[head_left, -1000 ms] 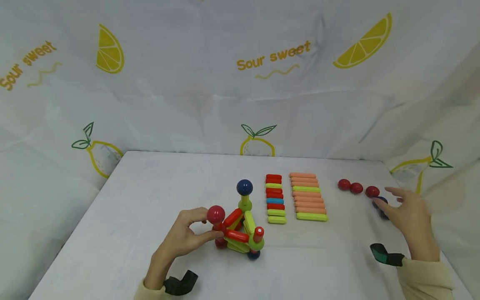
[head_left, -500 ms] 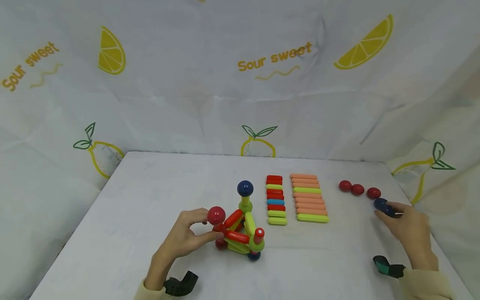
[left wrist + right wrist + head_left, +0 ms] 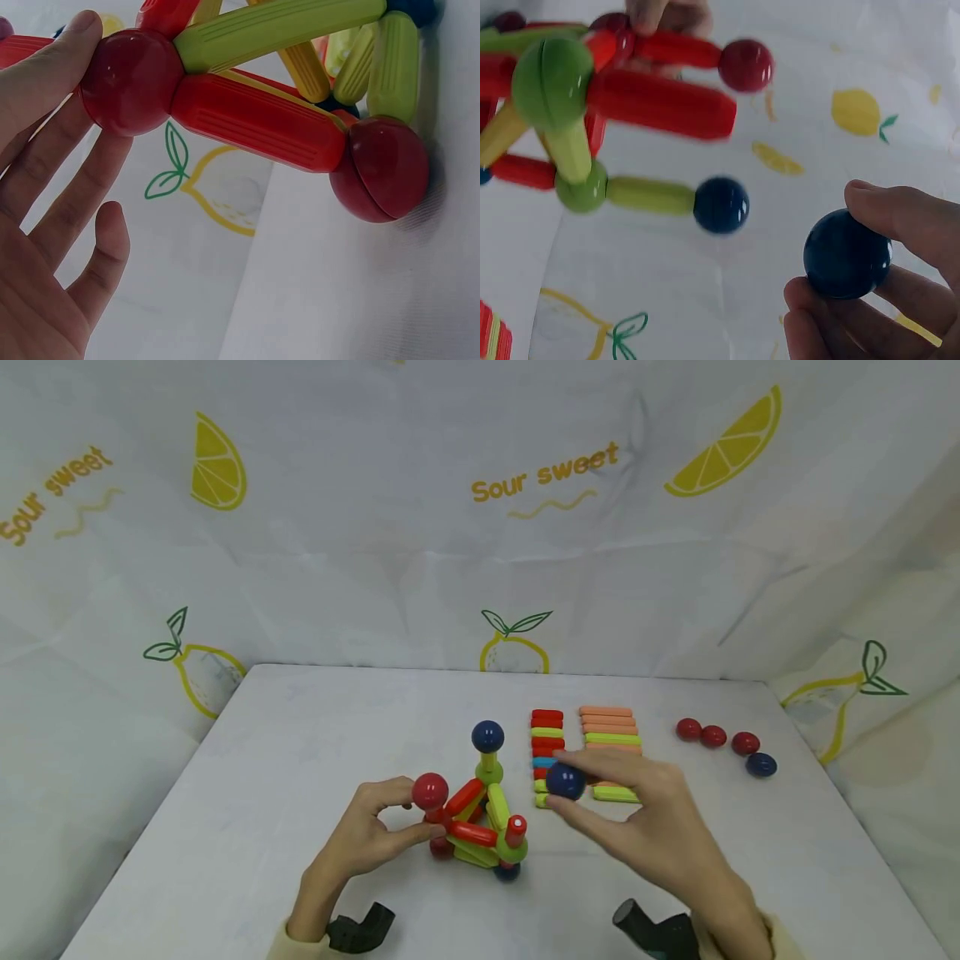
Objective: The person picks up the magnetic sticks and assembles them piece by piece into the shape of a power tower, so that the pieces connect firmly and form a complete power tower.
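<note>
Orange lettering (image 3: 545, 472) on the white cloth backdrop (image 3: 360, 552), readable as "Sour sweet" at far left and again right of centre, each time with a wavy line beneath. Around the words, printed yellow lemons and lemon slices (image 3: 723, 443). On the white tabletop (image 3: 337, 718), a structure (image 3: 474, 833) of red, green and yellow sticks joined by balls, with one upright topped in red, another in dark blue, a third red and bare-ended. At its left corner, the left hand (image 3: 363, 839), thumb and fingers curved about a red joint ball (image 3: 135, 90). Right of the structure and apart from it, the right hand (image 3: 652, 814), pinching a dark blue ball (image 3: 566, 781), thumb and fingers only a ball's width apart. Behind, partly covered by that hand, two rows of sticks (image 3: 607, 727). Farther right, three red balls (image 3: 712, 737) and another blue ball (image 3: 761, 765).
</note>
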Tool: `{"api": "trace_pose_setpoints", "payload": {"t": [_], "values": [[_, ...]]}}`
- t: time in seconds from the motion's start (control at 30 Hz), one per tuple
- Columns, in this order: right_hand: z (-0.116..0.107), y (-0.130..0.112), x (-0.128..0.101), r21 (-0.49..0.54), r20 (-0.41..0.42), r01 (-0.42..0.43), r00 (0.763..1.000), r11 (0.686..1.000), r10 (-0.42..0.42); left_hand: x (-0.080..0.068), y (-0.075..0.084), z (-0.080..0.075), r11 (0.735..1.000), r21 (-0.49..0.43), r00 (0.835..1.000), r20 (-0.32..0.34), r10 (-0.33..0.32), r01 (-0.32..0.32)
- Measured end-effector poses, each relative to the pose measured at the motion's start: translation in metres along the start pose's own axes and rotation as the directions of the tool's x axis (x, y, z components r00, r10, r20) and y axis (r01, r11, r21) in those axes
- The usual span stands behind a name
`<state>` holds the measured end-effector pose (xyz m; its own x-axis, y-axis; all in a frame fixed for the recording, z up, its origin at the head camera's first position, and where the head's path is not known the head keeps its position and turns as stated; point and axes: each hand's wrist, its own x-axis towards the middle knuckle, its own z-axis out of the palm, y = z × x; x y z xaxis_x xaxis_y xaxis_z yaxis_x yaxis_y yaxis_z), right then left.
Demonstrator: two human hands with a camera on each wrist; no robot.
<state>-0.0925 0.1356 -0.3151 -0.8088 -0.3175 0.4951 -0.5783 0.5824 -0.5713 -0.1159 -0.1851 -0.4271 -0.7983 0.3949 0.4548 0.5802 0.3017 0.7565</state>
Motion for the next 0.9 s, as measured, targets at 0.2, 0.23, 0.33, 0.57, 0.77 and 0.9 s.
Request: {"api": "trace_pose_setpoints", "payload": {"t": [0.2, 0.23, 0.33, 0.57, 0.77, 0.9], "values": [[0.024, -0.019, -0.002, 0.073, 0.170, -0.031, 0.985, 0.997, 0.018, -0.001, 0.000, 0.000, 1.000, 0.000, 1.000, -0.001, -0.010, 0.010], [0.026, -0.020, -0.003, 0.075, 0.190, -0.041, 0.982, 0.996, 0.026, -0.001, 0.000, 0.000, 1.000, 0.002, 1.000, -0.001, -0.012, 0.012], [0.032, -0.020, -0.004, 0.067, 0.227, -0.058, 0.973, 0.996, 0.041, 0.000, 0.000, 0.000, 1.000, 0.007, 1.000, 0.000, -0.015, 0.015], [0.021, -0.011, -0.003, 0.012, 0.165, -0.107, 0.981, 0.994, 0.104, -0.001, 0.000, -0.001, 1.000, 0.010, 1.000, 0.002, -0.013, 0.013], [0.012, 0.064, 0.000, -0.176, 0.036, -0.203, 0.977, 0.963, 0.212, 0.000, -0.001, -0.001, 1.000, 0.011, 1.000, 0.002, -0.016, 0.016], [0.019, 0.112, -0.013, -0.310, 0.183, -0.315, 0.906, 0.897, 0.381, 0.000, -0.001, -0.001, 1.000, 0.008, 1.000, 0.005, -0.021, 0.021]]}}
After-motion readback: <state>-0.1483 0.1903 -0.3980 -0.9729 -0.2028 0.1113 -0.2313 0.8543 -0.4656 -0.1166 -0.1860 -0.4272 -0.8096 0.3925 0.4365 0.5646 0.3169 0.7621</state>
